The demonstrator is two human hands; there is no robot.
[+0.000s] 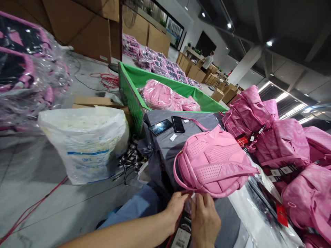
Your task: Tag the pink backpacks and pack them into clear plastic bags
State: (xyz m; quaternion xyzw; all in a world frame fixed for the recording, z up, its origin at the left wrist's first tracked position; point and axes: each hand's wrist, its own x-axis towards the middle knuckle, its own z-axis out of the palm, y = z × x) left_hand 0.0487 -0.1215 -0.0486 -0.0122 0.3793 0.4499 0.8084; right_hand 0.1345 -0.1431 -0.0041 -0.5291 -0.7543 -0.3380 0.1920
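Note:
A pink backpack lies on the grey-covered table with its straps and padded back facing up. At its near edge my left hand and my right hand are close together, fingers pinched around the top end of a hang tag. The black hang tag, with a white barcode label, dangles between my hands below the backpack. A small white bit shows at my fingertips; its exact shape is too small to tell.
Two phones lie beyond the backpack on the grey cover. More pink backpacks are piled at right. A green bin holds bagged backpacks. On the floor at left stand a white plastic sack and wrapped stacks.

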